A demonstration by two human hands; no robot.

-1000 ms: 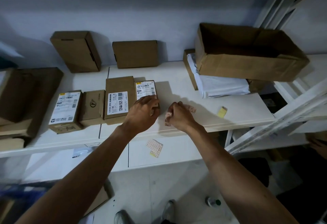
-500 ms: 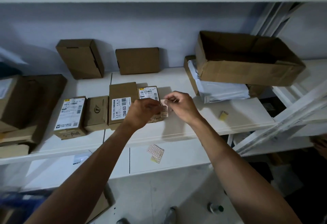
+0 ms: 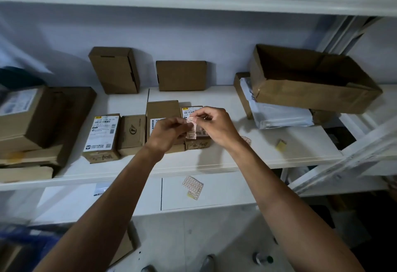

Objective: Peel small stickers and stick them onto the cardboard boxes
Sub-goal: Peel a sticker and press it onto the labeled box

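Observation:
A narrow strip of small pinkish stickers (image 3: 191,129) hangs between my two hands above a row of small cardboard boxes. My left hand (image 3: 166,133) pinches the strip's left edge. My right hand (image 3: 216,127) pinches its top right corner. Under the hands sit a small labelled box (image 3: 194,110) and a taller brown box (image 3: 163,109). Further left in the row stand a plain box (image 3: 131,134) and a box with a white shipping label (image 3: 102,136). Another sticker sheet (image 3: 192,187) lies on the lower shelf. A sticker scrap (image 3: 246,139) lies by my right wrist.
Two closed brown boxes (image 3: 115,70) (image 3: 181,75) lean on the back wall. A large open carton (image 3: 309,78) rests on white mailer bags (image 3: 279,115) at right. Stacked cartons (image 3: 34,117) fill the left. A yellow scrap (image 3: 281,144) lies on the white shelf (image 3: 257,160). Slanted white frame bars (image 3: 354,153) stand at right.
Both hands rose from the shelf edge to above the small labelled box, bringing the sticker strip up between them. The camera view tilted upward.

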